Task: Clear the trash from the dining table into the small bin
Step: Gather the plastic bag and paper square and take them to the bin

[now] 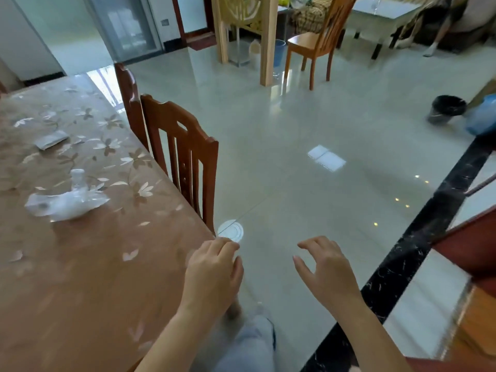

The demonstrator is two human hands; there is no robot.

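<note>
The dining table (pixel 88 264) with a floral brown cover fills the left side. On it lie a crumpled clear plastic bottle with white wrapping (pixel 67 200) and, farther back, a small grey packet (pixel 51 139). A small black bin (pixel 446 109) with a dark liner stands on the floor far to the right. My left hand (pixel 214 272) hovers at the table's near right corner, fingers loosely curled, holding nothing. My right hand (pixel 326 269) is over the floor beside it, fingers apart and empty.
Two brown wooden chairs (pixel 185 157) stand along the table's right edge. A lighter wooden chair (pixel 311 47) and a wooden post (pixel 268 38) stand farther back. A blue bag (pixel 481 116) sits by the bin. A black marble strip (pixel 418 242) crosses the shiny tiled floor.
</note>
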